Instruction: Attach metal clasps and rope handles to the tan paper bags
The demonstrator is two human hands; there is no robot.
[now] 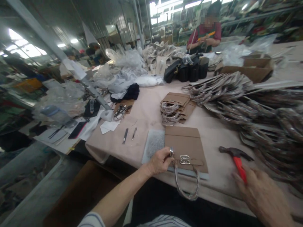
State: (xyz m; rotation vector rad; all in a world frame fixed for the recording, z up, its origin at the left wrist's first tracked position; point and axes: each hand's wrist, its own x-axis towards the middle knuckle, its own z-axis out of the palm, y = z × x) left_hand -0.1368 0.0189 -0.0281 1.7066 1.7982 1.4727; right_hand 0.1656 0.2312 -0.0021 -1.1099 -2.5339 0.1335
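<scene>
A brown leather bag panel (184, 142) lies on a pale slab (155, 143) at the table's front edge. It bears a silver buckle (184, 160), and a plastic-wrapped handle (187, 196) hangs from it over the edge. My left hand (161, 161) pinches a small shiny metal piece (171, 152) at the panel's left side. To the right, my right hand (262, 192), slightly blurred, is at the red grip of a hammer (239, 164); its fingers are partly hidden, and the hammer head points away from me.
Stacked brown panels (178, 101) lie behind the slab, with two small tools (125, 136) to the left. Wrapped handles and straps (267, 116) are heaped at right. Black bags (187, 69) stand farther back; a person (204, 36) works across the table. A pole (71, 67) rises at left.
</scene>
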